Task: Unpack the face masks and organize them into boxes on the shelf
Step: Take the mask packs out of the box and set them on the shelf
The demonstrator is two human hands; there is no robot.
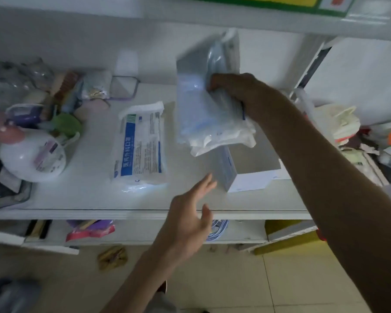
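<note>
My right hand (239, 93) is shut on a clear plastic pack of face masks (203, 118), held blurred and tilted above an open white box (248, 179) on the white shelf (145, 213). Another sealed pack of masks with a blue label (140, 145) lies flat on the shelf to the left of the box. My left hand (190, 220) hovers open in front of the shelf edge, just left of the box, touching nothing.
A white pump bottle (32, 154) and a heap of small items (43, 93) crowd the shelf's left end. Cloths and packets (348, 132) pile up at the right. A shelf board (257, 16) runs overhead; a lower shelf holds packets (90, 229).
</note>
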